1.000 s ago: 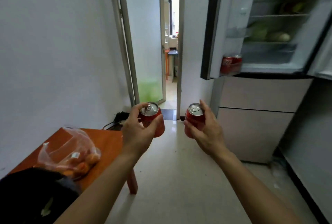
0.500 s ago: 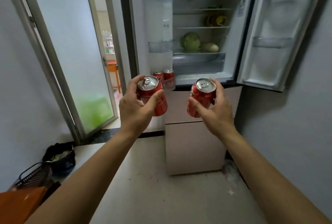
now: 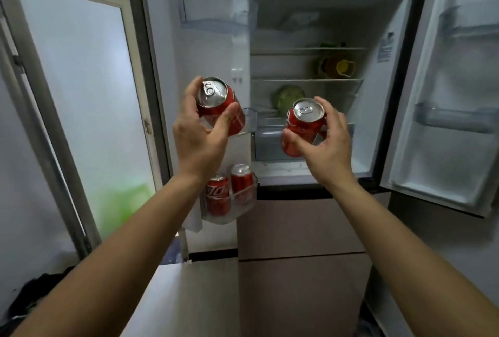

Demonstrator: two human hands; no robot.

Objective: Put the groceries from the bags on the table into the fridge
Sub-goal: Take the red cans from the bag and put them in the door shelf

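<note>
I stand in front of the open fridge [image 3: 310,26] with both doors swung out. My left hand [image 3: 197,134] grips a red soda can [image 3: 218,105], held up before the left door's middle shelf [image 3: 249,120]. My right hand [image 3: 326,142] grips a second red soda can [image 3: 301,127] in front of the fridge's lower drawer. Two more red cans [image 3: 229,193] stand in the bottom bin of the left door. A green cabbage [image 3: 287,97] lies on a fridge shelf, with a yellow-green item [image 3: 336,66] one shelf above.
The right fridge door [image 3: 456,93] hangs open with bare shelves. A frosted glass door [image 3: 81,107] stands to the left. Closed freezer drawers [image 3: 302,228] lie below the fridge. A dark bag [image 3: 37,290] sits on the floor at lower left.
I have turned from the table and walked up to the fridge, which now fills the view. Both hands have risen with their cans toward the left door and interior.
</note>
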